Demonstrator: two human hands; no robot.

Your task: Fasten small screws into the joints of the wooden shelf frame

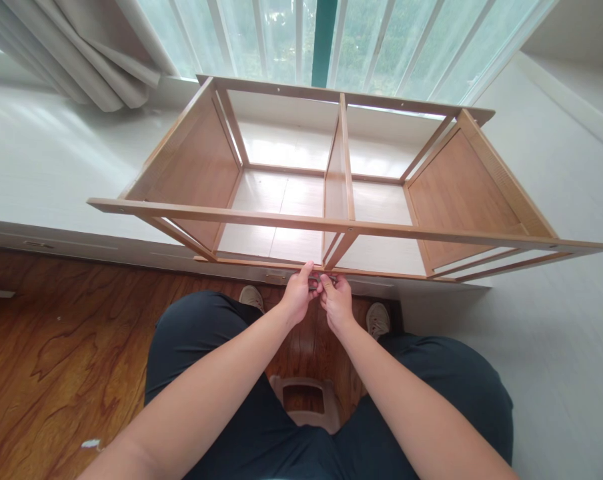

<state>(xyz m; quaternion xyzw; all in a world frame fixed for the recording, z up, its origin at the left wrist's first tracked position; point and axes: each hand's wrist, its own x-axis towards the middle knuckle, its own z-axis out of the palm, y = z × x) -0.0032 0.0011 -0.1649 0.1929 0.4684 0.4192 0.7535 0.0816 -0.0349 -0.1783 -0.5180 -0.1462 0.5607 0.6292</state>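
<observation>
A wooden shelf frame [251, 217] with two end panels and a middle divider [337, 170] lies on the white ledge. At its lower front rail, just below the divider, my two hands almost meet. My left hand [300, 293] is closed, thumb up, around a small dark metal piece [313, 284]. My right hand [337, 301] pinches at the same spot, its thumb and fingers by the metal piece. The fingers hide most of it, so its exact kind cannot be made out.
Behind the frame is a barred window [276, 40], with a grey curtain [96, 53] at left. The white ledge [41, 147] drops to a wood-patterned floor [56, 347]. A plastic stool [311, 417] shows between my legs. A wall [571, 200] stands at right.
</observation>
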